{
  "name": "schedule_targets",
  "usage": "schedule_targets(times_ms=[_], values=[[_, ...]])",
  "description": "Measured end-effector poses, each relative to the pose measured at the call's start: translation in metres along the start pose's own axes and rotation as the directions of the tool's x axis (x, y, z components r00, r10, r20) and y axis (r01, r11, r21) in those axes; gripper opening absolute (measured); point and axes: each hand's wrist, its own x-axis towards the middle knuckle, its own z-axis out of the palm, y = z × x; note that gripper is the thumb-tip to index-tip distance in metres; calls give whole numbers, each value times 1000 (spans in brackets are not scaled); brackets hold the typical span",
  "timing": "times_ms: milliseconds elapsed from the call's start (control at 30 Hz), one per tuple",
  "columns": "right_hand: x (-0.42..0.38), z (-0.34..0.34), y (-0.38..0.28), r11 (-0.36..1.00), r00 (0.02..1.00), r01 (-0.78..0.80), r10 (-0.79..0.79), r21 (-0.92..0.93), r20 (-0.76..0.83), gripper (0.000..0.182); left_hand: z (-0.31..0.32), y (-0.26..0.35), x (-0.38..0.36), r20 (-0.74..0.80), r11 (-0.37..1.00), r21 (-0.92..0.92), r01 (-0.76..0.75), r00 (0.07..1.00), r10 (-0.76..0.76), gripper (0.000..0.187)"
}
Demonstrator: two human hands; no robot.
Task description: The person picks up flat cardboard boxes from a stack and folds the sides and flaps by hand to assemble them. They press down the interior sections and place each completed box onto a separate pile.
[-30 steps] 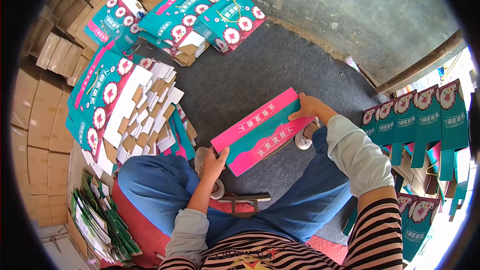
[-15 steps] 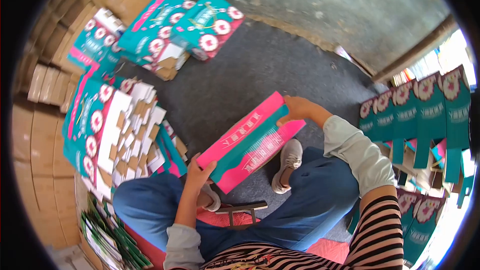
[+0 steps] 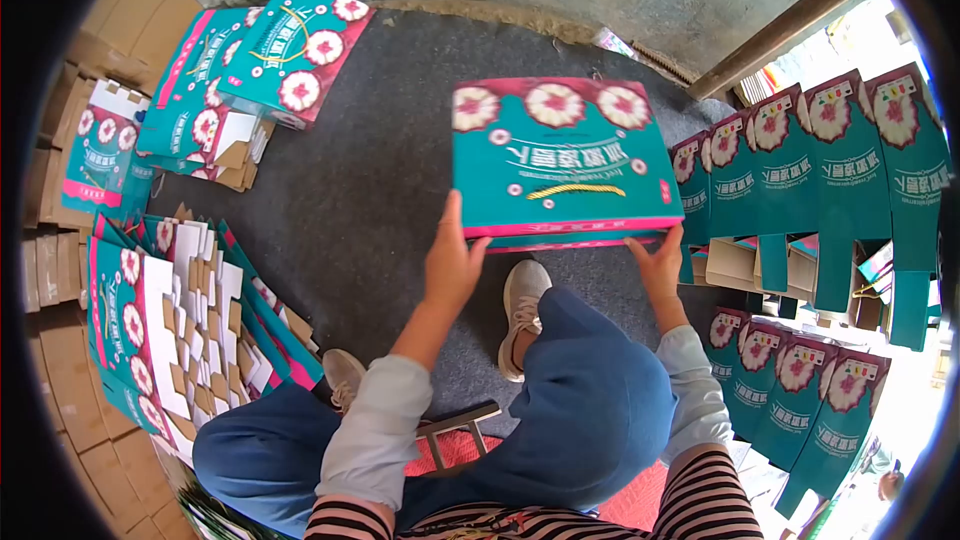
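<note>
A teal and pink carton [image 3: 570, 155] with round fruit pictures and a yellow cord handle is held out in front of me, its broad printed face up. My left hand [image 3: 452, 258] grips its near left corner, thumb along the lower edge. At the near right corner, my right hand [image 3: 660, 265] holds the same carton, thumb on the edge and the other fingers partly hidden. Below the carton are my shoes and bent knees.
Folded cartons [image 3: 200, 330] stand packed at the left. Finished-looking cartons [image 3: 300, 50] lie at the upper left near brown boxes [image 3: 140, 10]. Rows of teal printed panels [image 3: 840, 170] hang or stand at the right. A wooden pole [image 3: 780, 30] leans by the wall.
The carton has moved forward and right and turned, so its broad face shows instead of a narrow side. My right hand has shifted from its far end to the near right corner.
</note>
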Motion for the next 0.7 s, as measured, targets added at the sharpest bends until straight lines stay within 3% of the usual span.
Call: schedule_targets(times_ms=[133,233,333,500,567,667,700], values=[[-25,-3,73,993,990,-94,85,-73,-116,79,81,-11,-3,176,996,37,80,981,-85,80],[-37,-2,110,962,960,-275,275,8,-61,73,110,-13,-16,263,991,75,109,957,-125,85],[-36,4,132,882,959,-252,284,398,-23,67,112,-2,-22,288,986,32,166,943,-168,85],[-33,-6,127,857,899,-425,438,292,23,59,104,3,1,391,915,-6,404,843,-369,84],[-26,-13,93,781,839,-530,539,330,71,65,114,-13,3,388,898,-36,439,834,-392,84],[-9,-8,106,713,733,-679,672,177,106,74,124,-28,1,411,860,-168,482,827,-384,85],[-3,-7,108,672,702,-708,702,220,116,73,125,-29,2,424,841,-223,493,826,-372,85]])
